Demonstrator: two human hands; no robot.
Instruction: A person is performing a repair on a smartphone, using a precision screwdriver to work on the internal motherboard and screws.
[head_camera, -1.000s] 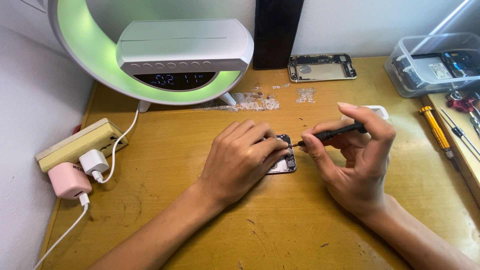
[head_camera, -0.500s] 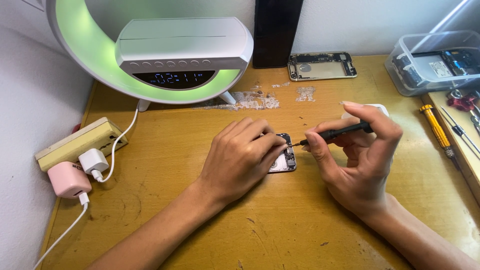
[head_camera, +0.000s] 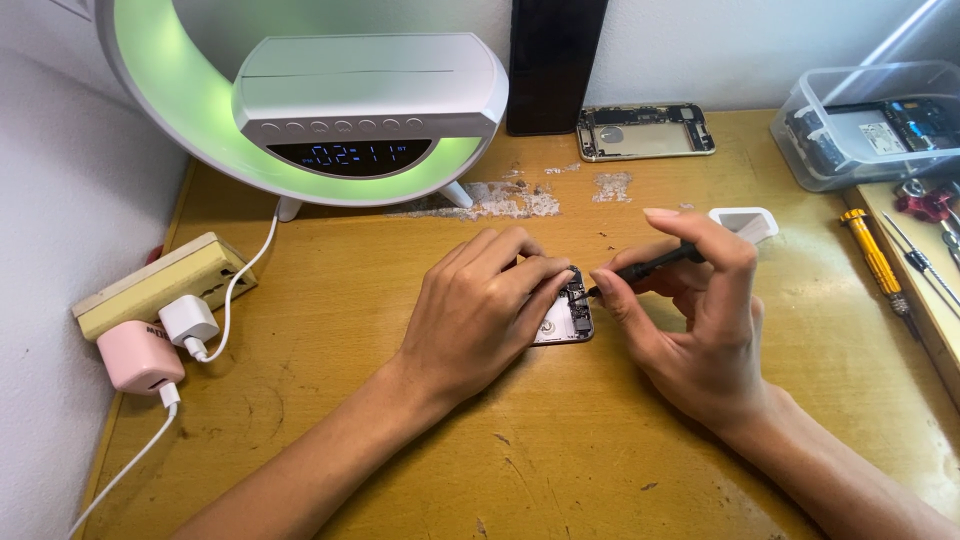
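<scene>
An opened phone body (head_camera: 568, 318) lies flat on the wooden desk (head_camera: 300, 400), mostly covered by my left hand (head_camera: 480, 310), which presses down on it with fingers spread over its top. My right hand (head_camera: 695, 320) grips a thin black screwdriver (head_camera: 650, 266) like a pen. Its tip touches the circuit parts at the phone's right end, just beside my left fingertips.
A green-lit ring lamp with clock (head_camera: 330, 110) stands at the back. A bare phone back shell (head_camera: 645, 131), a dark upright slab (head_camera: 555, 60), a clear plastic box of parts (head_camera: 870, 125), a small white tray (head_camera: 745, 222), a yellow-handled screwdriver (head_camera: 875, 255), a power strip (head_camera: 165, 285) with chargers (head_camera: 140, 355).
Both hands stay on the phone. The screwdriver tip has shifted only slightly at the phone's right end.
</scene>
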